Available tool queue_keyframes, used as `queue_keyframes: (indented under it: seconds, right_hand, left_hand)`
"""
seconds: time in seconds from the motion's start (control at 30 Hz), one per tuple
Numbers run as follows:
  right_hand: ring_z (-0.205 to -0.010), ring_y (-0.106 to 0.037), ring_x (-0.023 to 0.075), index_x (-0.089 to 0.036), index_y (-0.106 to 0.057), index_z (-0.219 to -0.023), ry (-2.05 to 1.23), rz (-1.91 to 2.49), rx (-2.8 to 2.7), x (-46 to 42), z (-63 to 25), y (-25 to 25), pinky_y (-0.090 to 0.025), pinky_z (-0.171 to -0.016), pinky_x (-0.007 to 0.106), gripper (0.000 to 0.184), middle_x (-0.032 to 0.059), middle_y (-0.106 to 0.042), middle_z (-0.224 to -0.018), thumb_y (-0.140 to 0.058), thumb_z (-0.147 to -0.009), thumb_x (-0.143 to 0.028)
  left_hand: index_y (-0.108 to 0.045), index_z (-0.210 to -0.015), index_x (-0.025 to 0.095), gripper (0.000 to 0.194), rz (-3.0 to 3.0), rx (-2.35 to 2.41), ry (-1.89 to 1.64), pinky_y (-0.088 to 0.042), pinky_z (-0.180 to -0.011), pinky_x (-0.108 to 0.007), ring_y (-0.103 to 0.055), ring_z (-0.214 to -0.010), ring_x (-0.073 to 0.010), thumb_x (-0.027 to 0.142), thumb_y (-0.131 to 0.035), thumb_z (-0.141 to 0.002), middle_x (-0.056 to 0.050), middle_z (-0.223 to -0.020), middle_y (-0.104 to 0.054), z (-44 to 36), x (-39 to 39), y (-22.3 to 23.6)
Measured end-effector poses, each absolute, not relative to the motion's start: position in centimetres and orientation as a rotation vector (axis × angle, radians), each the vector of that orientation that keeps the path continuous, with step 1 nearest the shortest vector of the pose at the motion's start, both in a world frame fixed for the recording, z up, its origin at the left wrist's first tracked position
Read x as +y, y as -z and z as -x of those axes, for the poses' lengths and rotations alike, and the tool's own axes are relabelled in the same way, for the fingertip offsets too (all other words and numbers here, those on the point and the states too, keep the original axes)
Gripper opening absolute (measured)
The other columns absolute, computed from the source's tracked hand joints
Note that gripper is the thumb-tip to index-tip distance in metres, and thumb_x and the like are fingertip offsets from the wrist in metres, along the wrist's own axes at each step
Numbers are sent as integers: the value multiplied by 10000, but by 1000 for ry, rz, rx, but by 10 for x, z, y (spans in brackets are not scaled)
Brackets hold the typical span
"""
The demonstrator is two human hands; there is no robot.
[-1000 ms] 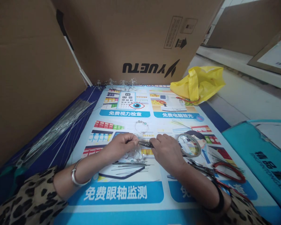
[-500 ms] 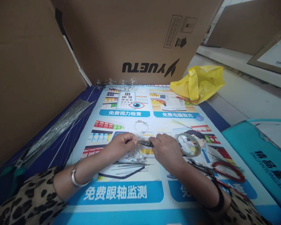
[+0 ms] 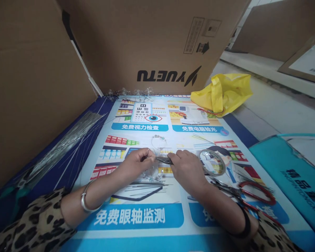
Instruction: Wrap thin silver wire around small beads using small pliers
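My left hand (image 3: 141, 161) pinches a thin wire loop (image 3: 152, 151) between thumb and forefinger. My right hand (image 3: 187, 169) is closed around small pliers (image 3: 164, 160), whose jaws reach the wire at my left fingertips. Just beyond lies a beaded wire ring (image 3: 157, 137). Below my hands rest more looped wires with beads (image 3: 153, 173), partly hidden by my left hand. Short cut wires (image 3: 147, 187) are spread in front of them. A roll of clear tape (image 3: 212, 162) lies right of my right hand, beside red-handled scissors (image 3: 257, 192) partly covered by my forearm.
A bundle of straight wires (image 3: 65, 143) lies at left, with teal-handled pliers (image 3: 19, 190) near it. Cardboard box walls (image 3: 157, 42) stand behind and left. Beaded wire pieces (image 3: 131, 92) sit along the back edge. A yellow bag (image 3: 225, 92) and teal bag (image 3: 286, 168) are at right.
Both hands stay almost in place, with the pliers still at the wire. The wire loop by my left fingertips has shifted slightly.
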State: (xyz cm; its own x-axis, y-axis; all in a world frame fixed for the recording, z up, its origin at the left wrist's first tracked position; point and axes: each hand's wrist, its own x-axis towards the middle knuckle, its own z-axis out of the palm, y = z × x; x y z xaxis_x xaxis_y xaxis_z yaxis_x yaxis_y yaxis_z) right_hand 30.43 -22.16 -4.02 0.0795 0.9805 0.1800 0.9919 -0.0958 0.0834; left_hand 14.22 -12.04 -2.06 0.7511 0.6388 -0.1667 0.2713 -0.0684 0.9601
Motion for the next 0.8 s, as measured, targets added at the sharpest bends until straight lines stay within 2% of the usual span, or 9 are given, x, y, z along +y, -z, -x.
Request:
queue_keyframes:
  seconds: [0.8]
  right_hand:
    - [-785,-546,198,-205,-605,-1004,185,2298,-2121,-222,-304,37,-319,-651,293,231,49,-626,-842,-462,-825,-179]
  left_hand:
    - [-499,-655,164,168,-1544,716,-313,-283,-501,-201,-368,-512,-77,294,-517,-760,49,-543,-443,-140,-119,23]
